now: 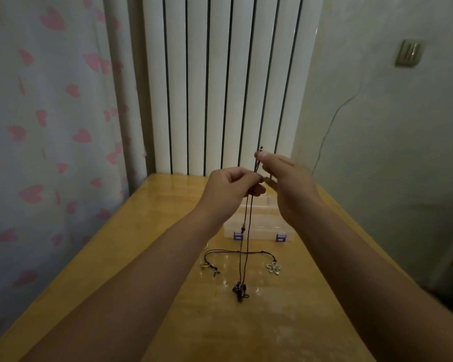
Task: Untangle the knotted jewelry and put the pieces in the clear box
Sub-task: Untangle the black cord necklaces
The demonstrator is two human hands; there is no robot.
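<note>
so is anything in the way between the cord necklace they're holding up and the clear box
Nothing separate blocks it, but the clear box looks closed, purple latches facing the person. The necklace hangs from both hands just in front of it.

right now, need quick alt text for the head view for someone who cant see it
Two bare hands, left hand and right hand, hold a dark cord necklace up above a wooden table, its pendant hanging low. Behind it sits the closed clear box, with a flower charm on another cord lying nearby.
</note>
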